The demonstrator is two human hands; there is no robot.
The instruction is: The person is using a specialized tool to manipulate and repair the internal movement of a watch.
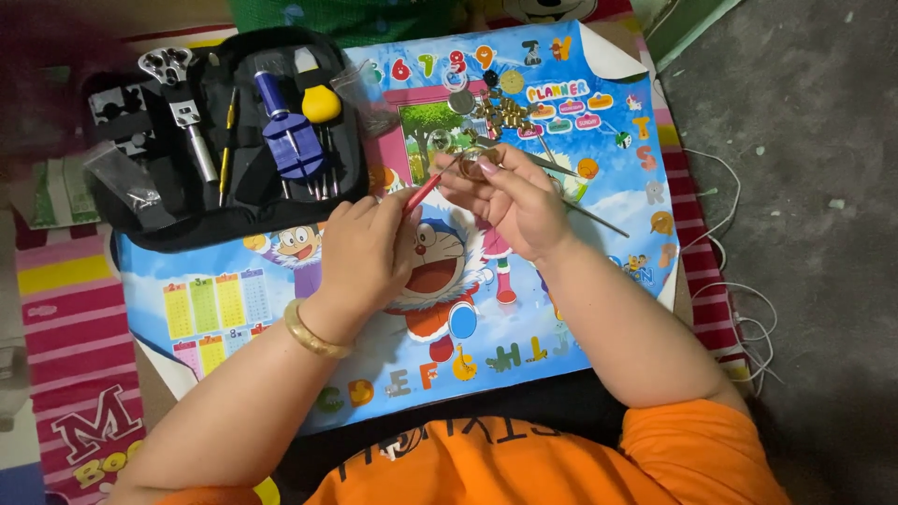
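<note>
Caption: Both grips engaged on a small watch part.

We pinch the red-handled tool in our left hand; our right hand clamps the small metal watch part above the cartoon mat. We advise steadying both wrists and applying light pressure. The tool case lies left.

Both forearms rise from the lower frame toward its centre. The left hand is curled, fingers pinched together. The right hand, just beside it, has its fingers bent inward, fingertips nearly meeting the left's.
</note>
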